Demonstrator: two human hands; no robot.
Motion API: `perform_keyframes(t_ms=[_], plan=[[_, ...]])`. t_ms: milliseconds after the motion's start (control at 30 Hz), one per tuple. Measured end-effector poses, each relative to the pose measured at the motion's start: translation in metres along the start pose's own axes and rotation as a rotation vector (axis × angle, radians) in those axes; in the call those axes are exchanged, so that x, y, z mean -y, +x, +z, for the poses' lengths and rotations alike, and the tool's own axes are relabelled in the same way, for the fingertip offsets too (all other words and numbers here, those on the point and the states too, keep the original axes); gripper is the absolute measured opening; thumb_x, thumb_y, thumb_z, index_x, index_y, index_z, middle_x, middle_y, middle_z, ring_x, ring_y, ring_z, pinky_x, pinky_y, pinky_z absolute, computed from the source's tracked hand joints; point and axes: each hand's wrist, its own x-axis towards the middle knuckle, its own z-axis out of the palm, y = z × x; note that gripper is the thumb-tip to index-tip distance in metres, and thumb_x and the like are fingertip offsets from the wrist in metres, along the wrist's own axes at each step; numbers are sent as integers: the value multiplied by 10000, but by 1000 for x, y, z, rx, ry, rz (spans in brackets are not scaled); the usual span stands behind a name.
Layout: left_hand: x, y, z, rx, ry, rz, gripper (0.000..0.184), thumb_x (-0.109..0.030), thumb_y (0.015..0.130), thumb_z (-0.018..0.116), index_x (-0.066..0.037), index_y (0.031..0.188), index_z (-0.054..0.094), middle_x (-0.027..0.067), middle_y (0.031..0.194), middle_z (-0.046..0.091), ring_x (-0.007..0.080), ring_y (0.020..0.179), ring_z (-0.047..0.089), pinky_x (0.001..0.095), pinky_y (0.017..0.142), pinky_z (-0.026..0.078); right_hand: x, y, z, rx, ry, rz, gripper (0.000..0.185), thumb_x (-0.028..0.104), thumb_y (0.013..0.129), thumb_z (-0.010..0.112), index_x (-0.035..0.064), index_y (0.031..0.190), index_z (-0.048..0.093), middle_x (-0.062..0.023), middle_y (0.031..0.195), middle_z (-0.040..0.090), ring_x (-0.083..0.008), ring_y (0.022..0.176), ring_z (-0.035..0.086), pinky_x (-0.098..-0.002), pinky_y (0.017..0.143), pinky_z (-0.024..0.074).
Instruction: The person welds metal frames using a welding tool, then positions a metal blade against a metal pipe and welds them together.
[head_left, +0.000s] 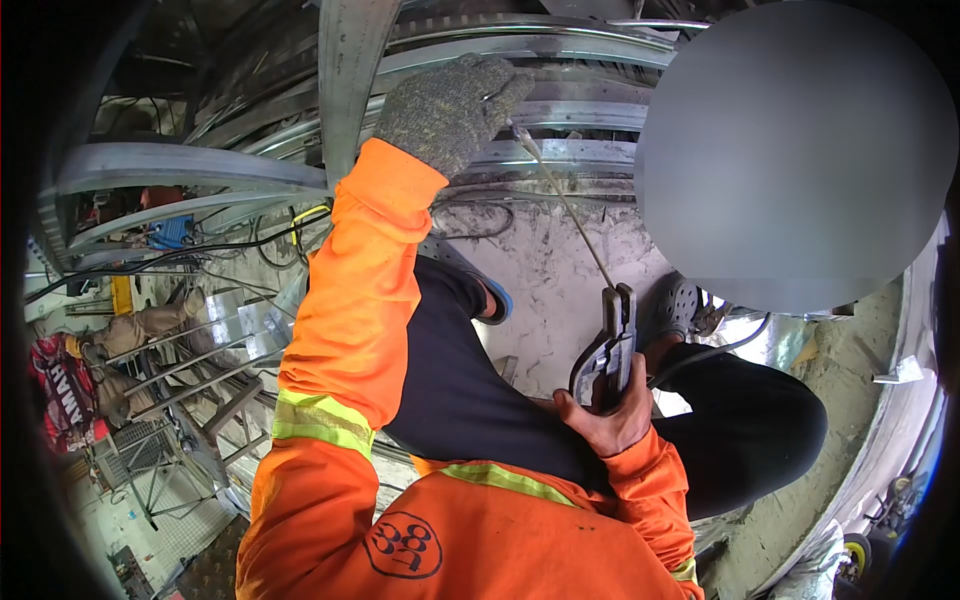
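My right hand [618,418], bare, is closed around a dark electrode holder [607,350] in front of my knees. A thin welding rod [572,215] runs from its jaws up and to the left. The rod's far end, thicker and paler, comes close to the fingers of my left hand [455,108]; whether they touch is unclear. That hand wears a grey knitted glove. Its fingers are curled, and what lies inside them is hidden. Just behind the glove are curved metal bars [585,115], and a upright metal strut [352,80] stands beside it.
A large grey blurred disc [795,155] covers the upper right. Dark cables [150,265] cross the left side. Further left, another person [75,385] is near a metal rack [200,350]. My shoes [678,305] rest on the dusty pale floor [535,265].
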Motion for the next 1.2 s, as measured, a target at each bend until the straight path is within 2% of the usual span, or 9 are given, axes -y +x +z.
perform_keyframes(t_ms=[167,267,433,600,767,900,967,1067,1200], plan=[[3,-3,3,-20,49,79,424,-168,909,564,-228,1328,560,10,1251,600,240,1111,604,385,881,532,0,-1,0,-2,9,-11,641,296,614,894,28,983,443,-50,652,576,-112,541,537,-283,521,468],[2,-3,3,-23,57,85,433,-174,909,568,-227,1338,552,16,1263,594,247,1128,596,388,894,529,1,-1,-2,53,15,123,646,304,617,893,27,989,444,-49,653,578,-111,541,539,-277,519,467],[4,-5,14,-41,-11,47,415,-191,938,552,-226,1351,542,23,1281,586,253,1137,591,393,918,523,-4,-1,1,-1,12,-1,652,323,623,893,34,1003,449,-42,646,563,-107,522,523,-281,502,459],[0,-3,9,-54,-133,3,366,-219,930,562,-222,1295,580,16,1243,612,241,1115,602,379,918,518,-13,-4,3,16,-66,-19,671,331,619,904,65,1023,438,-18,610,486,-118,470,500,-269,455,439],[-3,2,-2,-67,-252,-43,321,-247,921,573,-218,1238,619,9,1206,638,229,1093,612,365,919,513,-9,-3,8,-77,18,-54,627,310,637,903,57,983,446,-8,593,502,-63,472,469,-248,466,437],[-6,6,-12,-74,-323,-70,298,-264,917,579,-216,1204,642,4,1184,654,222,1080,619,356,919,511,-7,-2,3,12,-42,-32,632,301,637,903,52,992,442,-11,589,502,-66,467,465,-248,461,433],[-8,11,-15,28,-295,-172,247,-269,908,578,-205,1129,669,-1,1124,680,211,1060,628,340,882,518,-7,-2,4,12,26,52,643,315,635,905,54,995,441,-12,590,497,-70,471,471,-244,458,429],[-4,7,-9,-97,-353,-82,257,-290,909,566,-220,1135,666,-2,1145,670,220,1069,625,347,865,523,-10,-2,2,29,-45,-17,652,337,634,907,60,988,435,-11,585,486,-75,469,471,-244,458,432],[-2,5,-7,-29,-269,-105,253,-311,902,560,-248,1124,663,-18,1164,656,219,1066,622,358,883,513,-8,-1,2,28,-79,-12,652,345,632,908,68,977,428,-6,578,472,-75,461,458,-248,458,426]])
